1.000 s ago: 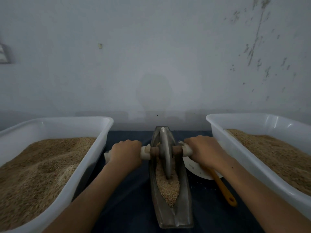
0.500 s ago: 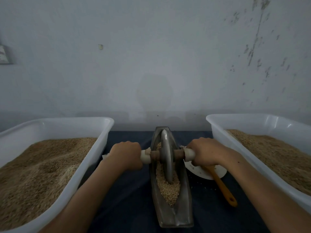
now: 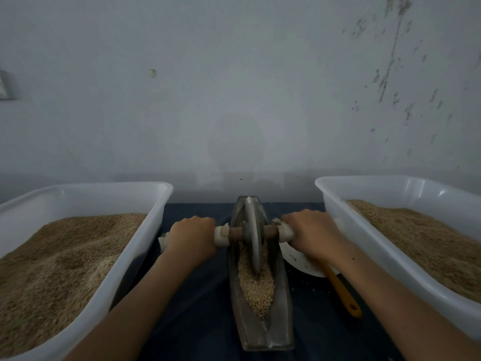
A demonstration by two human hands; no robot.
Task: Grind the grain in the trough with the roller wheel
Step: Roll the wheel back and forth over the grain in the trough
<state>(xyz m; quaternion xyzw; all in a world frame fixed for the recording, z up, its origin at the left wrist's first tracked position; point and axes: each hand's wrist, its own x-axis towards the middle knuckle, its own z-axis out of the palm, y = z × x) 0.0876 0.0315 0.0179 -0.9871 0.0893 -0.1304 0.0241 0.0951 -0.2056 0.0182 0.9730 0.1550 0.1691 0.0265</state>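
from the head view, i'm in the grinding step itself: my left hand is curled round the white-wrapped left end of the axle, and my right hand is clenched round the right end the same way, knuckles up. the roller wheel stands upright between my fists, its lower rim sunk in the grain inside the metal trough.

the wheel sits toward the far half of the trough, close to its far tip, while most of the grain i can see lies heaped nearer to me and looks whole, so i judge the grinding far from finished. the next move, as i reckon it, calls for drawing the wheel toward me through that heap, pressing evenly on both ends so the wheel stays upright in the groove and doesn't ride up the walls or push kernels over the rim.

a white tub of grain stands at my left, another white bin at my right, and an orange-handled tool lies on a white plate just under my right wrist.
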